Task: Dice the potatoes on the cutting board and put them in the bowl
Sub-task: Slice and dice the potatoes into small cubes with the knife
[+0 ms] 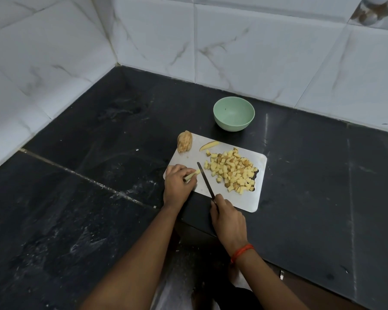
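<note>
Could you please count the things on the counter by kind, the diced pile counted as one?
Green bowl: 1
Cutting board: 1
Knife: 1
Pile of dice: 1
Undiced potato pieces: 3 (sliced chunk, wedge, strip in the left hand)
Total: 7

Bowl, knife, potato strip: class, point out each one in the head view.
bowl (pixel 231 126), head view, front outer wall.
knife (pixel 205 180), head view, middle of blade.
potato strip (pixel 195 172), head view, end showing past the fingers.

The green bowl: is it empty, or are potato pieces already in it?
Empty. The green bowl stands upright and no potato pieces show inside it; the diced potato lies in a heap on the cutting board.
</note>
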